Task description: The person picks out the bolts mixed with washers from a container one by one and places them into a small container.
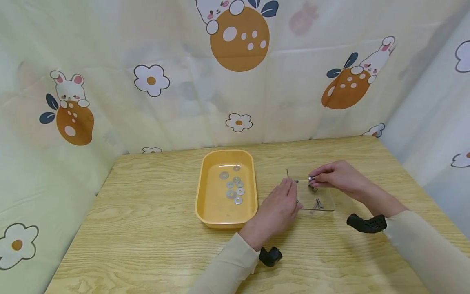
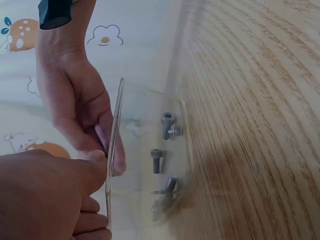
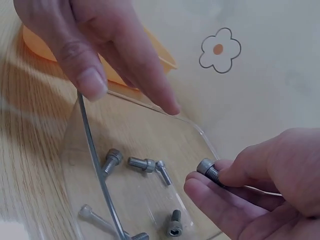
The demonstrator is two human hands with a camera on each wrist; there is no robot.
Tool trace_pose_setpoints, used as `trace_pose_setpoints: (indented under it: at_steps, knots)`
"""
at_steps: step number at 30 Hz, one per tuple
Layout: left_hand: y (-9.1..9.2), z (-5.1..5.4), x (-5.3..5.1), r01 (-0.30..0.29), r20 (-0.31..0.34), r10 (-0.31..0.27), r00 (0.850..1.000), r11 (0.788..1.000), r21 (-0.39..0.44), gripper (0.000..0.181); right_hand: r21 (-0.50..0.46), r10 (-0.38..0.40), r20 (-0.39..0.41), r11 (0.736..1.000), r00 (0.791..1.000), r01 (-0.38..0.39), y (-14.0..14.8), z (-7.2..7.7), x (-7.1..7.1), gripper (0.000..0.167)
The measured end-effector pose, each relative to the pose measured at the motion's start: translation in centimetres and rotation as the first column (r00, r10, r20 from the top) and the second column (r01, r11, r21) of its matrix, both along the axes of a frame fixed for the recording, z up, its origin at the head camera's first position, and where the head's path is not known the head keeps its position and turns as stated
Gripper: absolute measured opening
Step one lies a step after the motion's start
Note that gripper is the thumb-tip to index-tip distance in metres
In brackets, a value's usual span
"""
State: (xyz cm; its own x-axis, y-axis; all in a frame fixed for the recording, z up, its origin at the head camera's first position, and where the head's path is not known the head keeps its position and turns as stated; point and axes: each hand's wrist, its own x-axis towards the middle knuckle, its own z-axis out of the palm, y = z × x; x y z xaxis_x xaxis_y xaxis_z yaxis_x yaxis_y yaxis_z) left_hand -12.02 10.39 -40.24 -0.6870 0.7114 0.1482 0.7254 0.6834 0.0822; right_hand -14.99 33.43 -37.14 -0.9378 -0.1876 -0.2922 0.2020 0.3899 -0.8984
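My left hand (image 1: 277,206) holds the left end of a clear plastic box (image 1: 323,210), its thumb by the near wall and its fingers toward the far side. Above the box, my right hand (image 1: 339,177) pinches a metal socket-head bolt (image 3: 206,167) between thumb and fingers, head outward. Inside the box lie several loose bolts of different sizes, among them a short thick bolt (image 3: 141,164), a thin small bolt (image 3: 164,173) and one bolt with its hex socket (image 3: 175,227) showing. In the left wrist view the right hand (image 2: 75,95) hides the pinched bolt.
Left of the box stands a yellow tray (image 1: 216,214) with several flat washers (image 1: 231,194) in it. Both sit on a wood-grain table (image 1: 147,212). A patterned curtain (image 1: 176,110) hangs behind the table and at its sides. Black wrist cameras (image 1: 366,223) sit at both cuffs.
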Motion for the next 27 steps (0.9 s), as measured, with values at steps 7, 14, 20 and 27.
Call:
trace_pose_setpoints:
  at_steps: [7, 14, 20, 27]
  knots:
    - [-0.1, 0.0, -0.2, 0.001, -0.023, 0.0, 1.0, 0.999, 0.04, 0.06, 0.106, 0.05, -0.033, 0.993, 0.998, -0.047, -1.0, -0.3, -0.4, 0.033]
    - [-0.1, 0.0, -0.3, 0.0, -0.032, 0.002, 0.999, 0.999, 0.04, 0.059, 0.103, 0.058, -0.021, 0.993, 0.998, -0.056, -1.1, -0.6, -0.7, 0.034]
    - [0.0, 0.0, -0.4, 0.0, -0.03, 0.001, 1.0, 1.0, 0.03, 0.059, 0.032, 0.054, -0.004, 0.998, 0.999, -0.054, -0.8, -0.7, -0.7, 0.039]
    - [0.0, 0.1, -0.4, -0.01, -0.021, 0.01, 1.0, 1.0, 0.023, 0.058, -0.019, 0.049, -0.002, 0.999, 0.999, -0.049, -0.6, -0.6, -0.7, 0.042]
